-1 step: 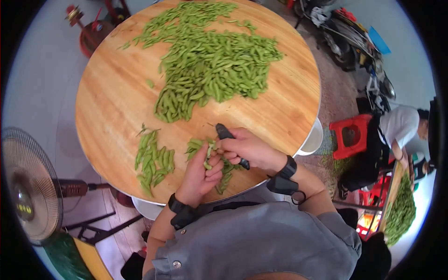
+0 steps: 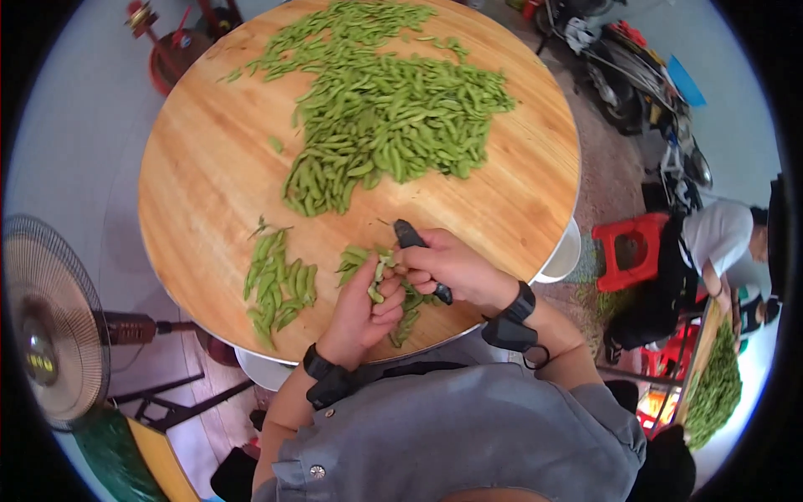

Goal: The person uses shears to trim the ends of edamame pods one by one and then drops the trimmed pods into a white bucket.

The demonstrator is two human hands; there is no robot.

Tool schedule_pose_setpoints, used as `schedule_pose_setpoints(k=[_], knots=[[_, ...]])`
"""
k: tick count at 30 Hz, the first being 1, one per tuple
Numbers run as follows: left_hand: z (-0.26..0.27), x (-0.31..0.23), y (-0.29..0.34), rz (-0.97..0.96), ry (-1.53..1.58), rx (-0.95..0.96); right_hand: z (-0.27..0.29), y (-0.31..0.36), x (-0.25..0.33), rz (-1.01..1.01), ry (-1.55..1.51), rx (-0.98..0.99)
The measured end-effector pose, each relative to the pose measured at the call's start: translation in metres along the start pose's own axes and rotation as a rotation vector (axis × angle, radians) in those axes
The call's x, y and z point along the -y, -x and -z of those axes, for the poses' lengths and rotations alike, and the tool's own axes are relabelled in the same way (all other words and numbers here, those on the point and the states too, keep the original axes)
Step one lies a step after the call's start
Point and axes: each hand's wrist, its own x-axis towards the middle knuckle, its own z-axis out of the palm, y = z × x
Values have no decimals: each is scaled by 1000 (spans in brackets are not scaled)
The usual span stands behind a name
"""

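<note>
A round wooden table carries a large heap of green bean pods across its far half. My left hand pinches a single green pod above a small cluster of pods at the near edge. My right hand is closed around a black-handled cutting tool, its tip at the held pod. The two hands touch each other. A separate small pile of pods lies to the left of my hands. Both wrists wear black bands.
A standing fan is at the lower left. A white basin sits under the table's right edge, and beyond it a red plastic stool. A seated person, a second table with pods and a parked motorbike are at right.
</note>
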Motion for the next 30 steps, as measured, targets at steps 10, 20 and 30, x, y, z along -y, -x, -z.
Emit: schedule_pose_setpoints(k=[10,20,30], knots=[[-3,-5,6,-76,-175,-189,2,-4,-17,490,732,-221],[-10,-7,12,-75,-301,-7,-2,4,15,-143,-53,-18],[-10,-11,14,25,-671,-92,8,6,7,-155,192,181]])
